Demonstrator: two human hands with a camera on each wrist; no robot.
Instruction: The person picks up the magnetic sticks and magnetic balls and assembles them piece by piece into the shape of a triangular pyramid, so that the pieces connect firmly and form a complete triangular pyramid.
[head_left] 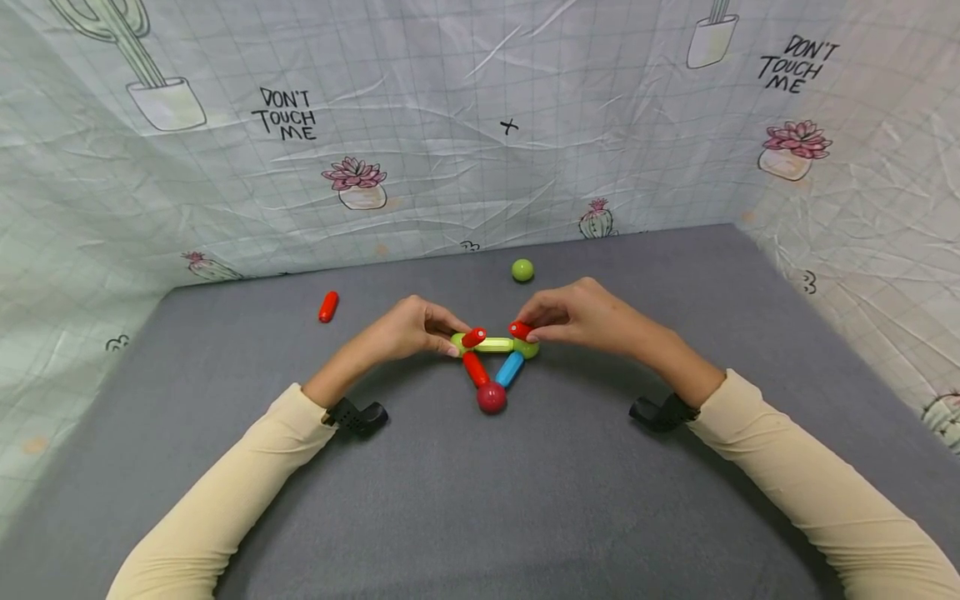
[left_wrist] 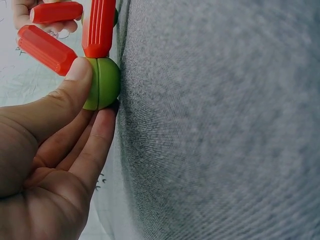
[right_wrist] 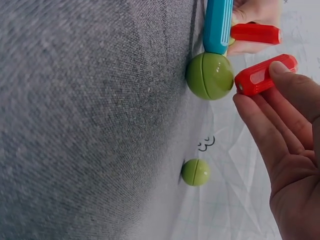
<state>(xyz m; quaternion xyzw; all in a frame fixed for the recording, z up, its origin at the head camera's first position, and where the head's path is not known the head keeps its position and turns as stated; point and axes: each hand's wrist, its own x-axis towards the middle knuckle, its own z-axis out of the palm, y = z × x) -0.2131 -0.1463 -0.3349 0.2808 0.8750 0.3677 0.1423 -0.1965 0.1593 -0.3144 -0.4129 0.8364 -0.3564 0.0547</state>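
Observation:
A triangle of rods and balls lies on the table. Its sides are a red rod [head_left: 475,369], a blue rod [head_left: 510,368] and a yellow-green rod [head_left: 495,344]; a dark red ball [head_left: 492,397] forms the near corner. My left hand [head_left: 411,327] pinches the left green ball [left_wrist: 106,82] between thumb and fingers. From that ball a second red rod [left_wrist: 47,49] sticks up at a slant. My right hand [head_left: 577,312] pinches another red rod [right_wrist: 260,77], tilted, its lower end close beside the right green ball [right_wrist: 210,76]; whether they touch I cannot tell.
A loose green ball [head_left: 522,270] lies behind the triangle, near the back edge of the grey table [head_left: 480,508]. Farther left lies a loose red rod [head_left: 328,307]. A printed cloth [head_left: 450,150] hangs behind the table and along its sides.

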